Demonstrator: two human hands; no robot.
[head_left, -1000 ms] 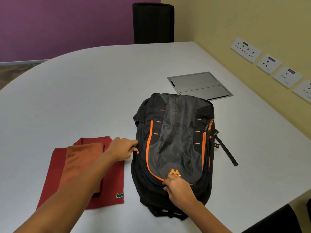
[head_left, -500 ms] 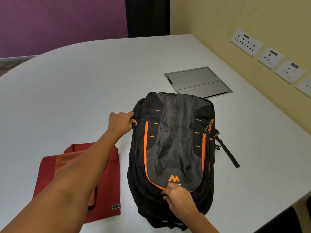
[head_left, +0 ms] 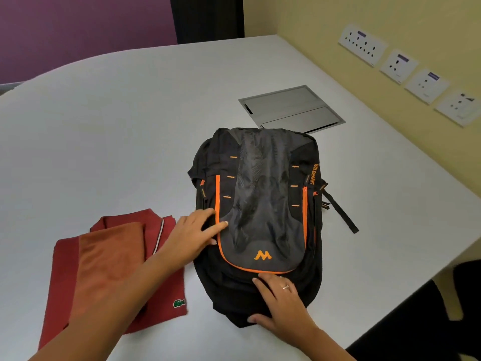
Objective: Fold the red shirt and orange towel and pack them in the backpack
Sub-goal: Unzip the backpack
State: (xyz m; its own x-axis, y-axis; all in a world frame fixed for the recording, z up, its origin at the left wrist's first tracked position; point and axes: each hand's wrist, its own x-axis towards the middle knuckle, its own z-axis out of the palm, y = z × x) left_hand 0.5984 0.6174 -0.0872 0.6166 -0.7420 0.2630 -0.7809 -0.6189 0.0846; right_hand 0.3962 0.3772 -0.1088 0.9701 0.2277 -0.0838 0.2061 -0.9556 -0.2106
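A black and grey backpack (head_left: 263, 204) with orange trim lies flat on the white table, front panel up. To its left the folded red shirt (head_left: 166, 293) lies on the table with the folded orange towel (head_left: 109, 261) on top of it. My left hand (head_left: 191, 237) rests with spread fingers on the backpack's left edge, holding nothing. My right hand (head_left: 279, 303) presses flat on the backpack's near end, just below the orange logo. My left forearm covers part of the shirt and towel.
A metal cable hatch (head_left: 291, 108) is set into the white table (head_left: 117, 126) behind the backpack. Wall sockets (head_left: 395, 63) line the yellow wall at right. A dark chair (head_left: 208, 16) stands at the far edge. A loose strap (head_left: 341, 212) trails right of the backpack.
My left hand has let go of the zipper pull near the backpack's upper left and moved back down to its left edge, fingers now spread. My right hand has shifted slightly nearer.
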